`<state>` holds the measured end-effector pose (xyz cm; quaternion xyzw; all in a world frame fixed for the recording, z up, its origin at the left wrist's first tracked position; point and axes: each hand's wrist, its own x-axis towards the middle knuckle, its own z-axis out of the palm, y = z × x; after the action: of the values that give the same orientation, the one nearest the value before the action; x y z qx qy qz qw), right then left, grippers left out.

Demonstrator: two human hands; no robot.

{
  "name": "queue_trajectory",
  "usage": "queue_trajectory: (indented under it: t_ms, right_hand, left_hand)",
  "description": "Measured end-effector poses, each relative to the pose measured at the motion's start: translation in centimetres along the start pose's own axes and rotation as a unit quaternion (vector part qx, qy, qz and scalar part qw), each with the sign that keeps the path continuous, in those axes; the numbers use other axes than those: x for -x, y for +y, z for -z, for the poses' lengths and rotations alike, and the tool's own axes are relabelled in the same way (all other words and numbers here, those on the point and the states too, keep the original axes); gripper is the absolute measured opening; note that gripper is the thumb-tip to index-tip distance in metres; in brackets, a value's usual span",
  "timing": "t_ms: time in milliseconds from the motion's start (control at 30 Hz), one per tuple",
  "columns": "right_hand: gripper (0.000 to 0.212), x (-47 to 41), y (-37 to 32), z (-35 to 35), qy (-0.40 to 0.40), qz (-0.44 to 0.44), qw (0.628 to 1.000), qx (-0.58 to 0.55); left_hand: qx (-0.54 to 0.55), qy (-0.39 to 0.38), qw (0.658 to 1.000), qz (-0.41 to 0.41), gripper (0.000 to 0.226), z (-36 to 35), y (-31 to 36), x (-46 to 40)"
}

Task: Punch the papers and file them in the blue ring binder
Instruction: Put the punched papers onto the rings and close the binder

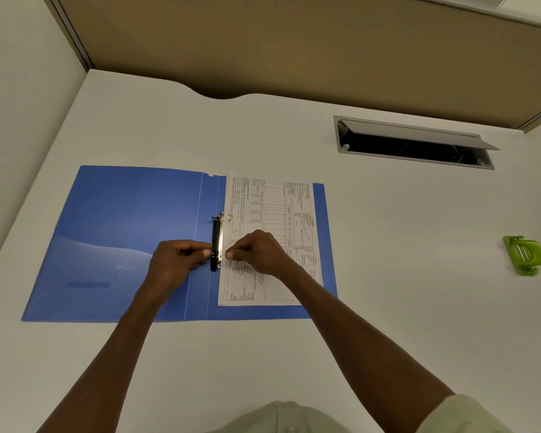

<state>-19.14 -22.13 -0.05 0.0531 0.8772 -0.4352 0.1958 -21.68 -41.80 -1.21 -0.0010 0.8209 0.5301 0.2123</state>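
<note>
Binder (116,232) open flat on bench (388,276); papers (272,214) on right flap, on rings (221,239). Left hand (177,260) and right hand (256,251) pinch near ring, likely closing it. Punch (525,254) far right, unused.

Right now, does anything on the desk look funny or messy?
Nothing is spilled or broken. The papers lie straight in the open blue ring binder. The far ring is split open, normal for filing. The green hole punch sits off to the right, and the desk's cable hatch is open.
</note>
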Motion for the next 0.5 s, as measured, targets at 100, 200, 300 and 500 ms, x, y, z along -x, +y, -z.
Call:
queue_trajectory:
  t_ms: [100, 200, 300, 500]
  right_hand:
    - [0.025, 0.00, 0.18, 0.17, -0.005, -0.018, 0.999, -0.038]
    - [0.025, -0.18, 0.29, 0.29, -0.008, -0.033, 0.998, -0.058]
    - [0.023, -0.50, 0.28, 0.15, 0.008, -0.042, 0.997, -0.070]
    - [0.020, -0.93, 0.39, -0.28, 0.022, -0.051, 0.996, -0.075]
  left_hand:
    - [0.007, 0.002, 1.000, 0.003, 0.017, -0.06, -0.11, -0.17]
    - [0.004, 0.008, 1.000, -0.001, 0.018, -0.13, -0.23, -0.19]
    - [-0.005, 0.016, 1.000, -0.008, 0.020, -0.40, -0.27, -0.17]
    - [-0.011, 0.030, 0.999, -0.025, 0.018, -0.72, -0.14, 0.05]
